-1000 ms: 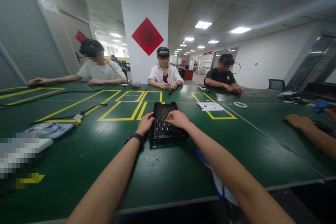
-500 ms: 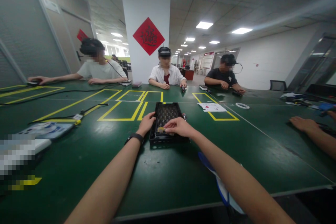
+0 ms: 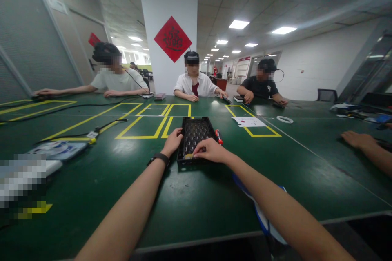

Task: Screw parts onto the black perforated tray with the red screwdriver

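Note:
A black rectangular tray (image 3: 200,129) with rows of dark, round shapes inside lies on the green table in front of me. My left hand (image 3: 173,142) grips its left wall, thumb toward the inside. My right hand (image 3: 211,151) reaches over the tray's near right part. Its thumb and forefinger pinch a small yellowish piece (image 3: 189,156) at the near end of the tray; its exact kind is too small to tell. Against the tray's right side lies a tool with a red and black handle (image 3: 218,137), partly hidden behind my right hand.
Yellow tape outlines (image 3: 137,138) mark the table. A paper sheet (image 3: 249,122) and a white ring (image 3: 284,119) lie to the right. At left are a packet (image 3: 61,151) and a black cable (image 3: 110,124). A blue-and-white item (image 3: 260,216) lies under my right forearm. Several people sit around.
My right hand has brought the yellowish piece lower, closer to the tray's near wall. The red-handled tool shows more plainly. Across the table, a person's hand has shifted right.

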The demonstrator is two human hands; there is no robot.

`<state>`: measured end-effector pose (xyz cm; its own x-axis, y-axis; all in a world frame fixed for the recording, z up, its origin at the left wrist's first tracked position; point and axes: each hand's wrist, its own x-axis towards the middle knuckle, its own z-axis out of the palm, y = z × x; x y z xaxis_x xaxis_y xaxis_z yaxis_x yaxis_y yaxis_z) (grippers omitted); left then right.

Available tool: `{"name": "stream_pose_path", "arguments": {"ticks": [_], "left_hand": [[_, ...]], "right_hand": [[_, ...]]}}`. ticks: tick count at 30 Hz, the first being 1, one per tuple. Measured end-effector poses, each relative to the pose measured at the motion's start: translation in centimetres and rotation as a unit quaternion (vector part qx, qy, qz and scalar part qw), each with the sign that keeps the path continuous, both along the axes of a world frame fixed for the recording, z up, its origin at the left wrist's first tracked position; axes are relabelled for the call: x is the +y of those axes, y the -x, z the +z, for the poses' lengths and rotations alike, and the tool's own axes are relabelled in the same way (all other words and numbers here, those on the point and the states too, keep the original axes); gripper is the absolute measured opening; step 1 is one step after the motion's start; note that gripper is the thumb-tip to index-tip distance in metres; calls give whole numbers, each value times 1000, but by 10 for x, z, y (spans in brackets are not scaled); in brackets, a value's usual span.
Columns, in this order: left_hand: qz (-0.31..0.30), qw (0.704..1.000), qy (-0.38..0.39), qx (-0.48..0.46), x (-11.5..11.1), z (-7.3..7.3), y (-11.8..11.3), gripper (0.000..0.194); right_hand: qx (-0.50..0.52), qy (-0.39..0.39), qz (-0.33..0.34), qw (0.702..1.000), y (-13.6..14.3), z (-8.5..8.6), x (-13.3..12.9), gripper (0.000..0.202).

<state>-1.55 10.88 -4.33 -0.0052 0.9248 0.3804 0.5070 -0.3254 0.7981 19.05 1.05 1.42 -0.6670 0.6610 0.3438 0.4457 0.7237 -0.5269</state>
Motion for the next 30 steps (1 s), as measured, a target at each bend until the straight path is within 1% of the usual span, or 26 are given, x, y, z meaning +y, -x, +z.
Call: {"name": "stream_pose_path", "arguments": {"ticks": [7,20,26,30], "left_hand": [[-1,1000,-2,0,-2,1,0,42],[5,1000,-6,9,6,-6,2,43],[15,1000,0,12,3,-5,0,42],[25,1000,1,10,2,-4,0,41]], "right_hand": [[-11,13,5,1000,-2,-3,1,21],[-21,17,-6,1000,-1,-5,2,23],[14,40,4,999,-1,-3,2,25],[14,49,1,999,-1,-2,2,28]]}}
